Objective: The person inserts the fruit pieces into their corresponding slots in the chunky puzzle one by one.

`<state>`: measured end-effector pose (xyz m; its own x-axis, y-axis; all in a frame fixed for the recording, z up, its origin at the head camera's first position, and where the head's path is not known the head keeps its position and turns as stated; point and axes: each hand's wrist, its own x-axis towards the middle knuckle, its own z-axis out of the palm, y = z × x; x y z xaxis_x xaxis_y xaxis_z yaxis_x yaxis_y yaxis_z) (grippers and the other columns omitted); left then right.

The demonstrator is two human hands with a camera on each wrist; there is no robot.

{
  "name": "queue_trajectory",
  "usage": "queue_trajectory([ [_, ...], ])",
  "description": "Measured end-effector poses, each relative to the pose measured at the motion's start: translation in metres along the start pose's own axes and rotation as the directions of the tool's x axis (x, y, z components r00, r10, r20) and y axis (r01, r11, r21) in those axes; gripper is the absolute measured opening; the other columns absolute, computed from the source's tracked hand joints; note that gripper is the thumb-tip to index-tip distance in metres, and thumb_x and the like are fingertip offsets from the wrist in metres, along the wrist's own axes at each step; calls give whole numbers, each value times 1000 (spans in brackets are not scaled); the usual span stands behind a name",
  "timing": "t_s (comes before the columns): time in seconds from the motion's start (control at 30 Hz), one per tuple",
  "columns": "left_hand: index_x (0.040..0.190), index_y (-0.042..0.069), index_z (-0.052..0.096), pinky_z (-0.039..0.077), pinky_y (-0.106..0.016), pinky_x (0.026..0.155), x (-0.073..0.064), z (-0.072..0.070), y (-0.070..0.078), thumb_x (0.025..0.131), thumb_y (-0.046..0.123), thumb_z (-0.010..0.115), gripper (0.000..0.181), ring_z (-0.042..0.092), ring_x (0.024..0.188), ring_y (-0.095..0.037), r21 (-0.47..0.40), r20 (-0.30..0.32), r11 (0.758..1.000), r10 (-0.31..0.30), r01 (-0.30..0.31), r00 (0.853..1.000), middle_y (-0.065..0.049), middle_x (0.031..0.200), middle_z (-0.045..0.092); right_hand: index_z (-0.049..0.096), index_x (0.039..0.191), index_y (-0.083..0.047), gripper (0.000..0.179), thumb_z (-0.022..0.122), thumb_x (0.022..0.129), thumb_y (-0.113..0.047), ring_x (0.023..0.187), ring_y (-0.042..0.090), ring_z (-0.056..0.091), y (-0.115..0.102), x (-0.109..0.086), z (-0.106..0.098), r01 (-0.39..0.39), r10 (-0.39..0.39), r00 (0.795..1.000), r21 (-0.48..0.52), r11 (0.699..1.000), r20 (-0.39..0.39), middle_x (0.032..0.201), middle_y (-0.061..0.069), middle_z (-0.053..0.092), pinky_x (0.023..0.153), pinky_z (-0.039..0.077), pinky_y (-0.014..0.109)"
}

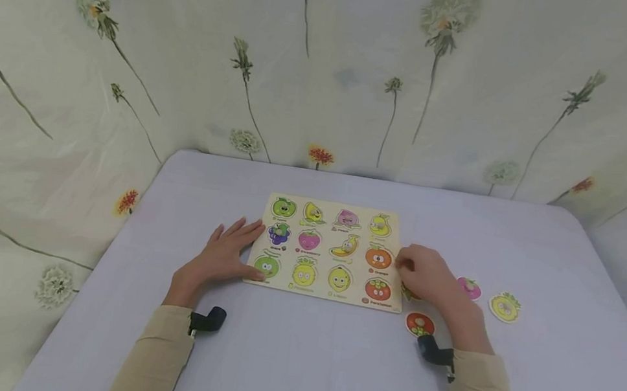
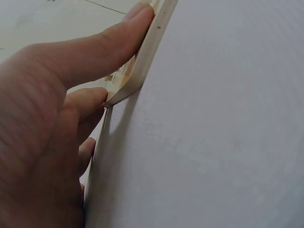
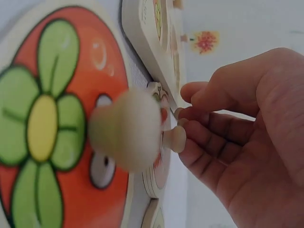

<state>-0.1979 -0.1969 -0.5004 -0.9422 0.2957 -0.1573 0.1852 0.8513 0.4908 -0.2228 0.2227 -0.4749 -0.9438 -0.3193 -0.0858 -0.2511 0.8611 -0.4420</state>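
A wooden fruit puzzle board [image 1: 329, 225] lies on the table between the hands. My left hand [image 1: 227, 253] has its fingers straight and spread at the board's left edge; its thumb [image 2: 102, 50] rests on top near the corner. My right hand [image 1: 427, 271] is at the board's right edge, beside the orange picture [image 1: 379, 258]. In the right wrist view its fingers [image 3: 209, 135] are curled, with no piece visible between them. Close to these fingertips stands the wooden knob [image 3: 174, 138] of a loose piece. A round red piece with green leaves [image 1: 419, 324] lies nearer me.
Right of the right hand lie a pink piece [image 1: 469, 288] and a yellow piece [image 1: 504, 307], both loose. A white cloth covers the table [image 1: 316, 365]. Behind it hangs a flower-patterned curtain [image 1: 342, 108]. Each wrist carries a small black camera.
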Motion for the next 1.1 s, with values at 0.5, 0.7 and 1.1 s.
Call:
queue_trajectory([
  [0.5, 159, 20, 25, -2, -60, 125, 0, 1, -1, 72, 60, 78, 109, 6, 157, -27, 5, -9, 1000, 4, -4, 1000, 5, 167, 20, 69, 91, -13, 13, 60, 85, -8, 82, 21, 52, 11, -12, -5, -34, 33, 998, 16, 999, 51, 85, 4, 59, 66, 44, 29],
  [0.7, 159, 21, 25, -1, -60, 125, 0, 2, -1, 72, 60, 78, 109, 6, 158, -26, 6, -5, 1000, 5, -5, 1000, 5, 167, 20, 69, 89, -15, 15, 58, 83, -6, 82, 21, 52, 12, -18, -11, -21, 17, 996, 42, 999, 92, 84, 2, 59, 68, 44, 30],
  [1.1, 159, 20, 26, -1, -59, 125, 0, 2, -1, 72, 59, 78, 108, 7, 158, -26, 3, -12, 1000, 13, -13, 1000, 5, 167, 21, 70, 96, -17, 15, 61, 87, -8, 87, 19, 53, 17, -25, -13, 4, -10, 991, 49, 999, 130, 92, -1, 60, 75, 48, 31],
])
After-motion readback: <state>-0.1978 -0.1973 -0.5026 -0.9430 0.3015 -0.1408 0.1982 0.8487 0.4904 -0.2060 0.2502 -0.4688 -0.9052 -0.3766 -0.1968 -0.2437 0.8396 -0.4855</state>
